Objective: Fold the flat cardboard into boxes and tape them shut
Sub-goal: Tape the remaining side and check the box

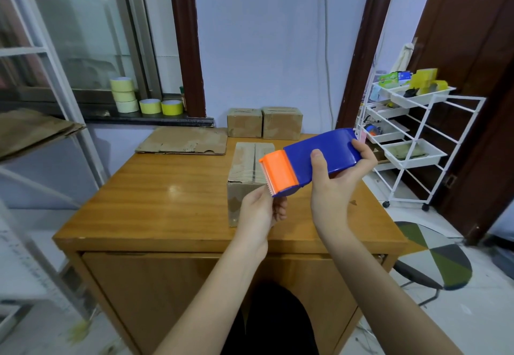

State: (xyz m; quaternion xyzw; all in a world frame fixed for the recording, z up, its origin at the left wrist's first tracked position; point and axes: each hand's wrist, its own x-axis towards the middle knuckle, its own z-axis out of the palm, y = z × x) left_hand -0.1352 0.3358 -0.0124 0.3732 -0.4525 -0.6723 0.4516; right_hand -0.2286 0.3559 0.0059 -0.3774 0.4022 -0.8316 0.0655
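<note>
Blue dispenser: the tape dispenser [317, 157] is wrapped by the right hand [338, 176], thumb on top, fingers curled round its far end.
Orange cutter end: points down and toward the left hand [260, 211], whose fingers pinch at the toothed edge, probably the tape's loose end; the tape itself is too faint to tell.
Box: the cardboard box [247, 176] stands on the table [155, 187], just behind and below the dispenser.
Seam axis: runs away from the person, so the pull likely goes along it.
Nearer hand: the left, in front of the box's near face.
Flat cardboard [183, 140]: left of the box, at the table's far edge.
</note>
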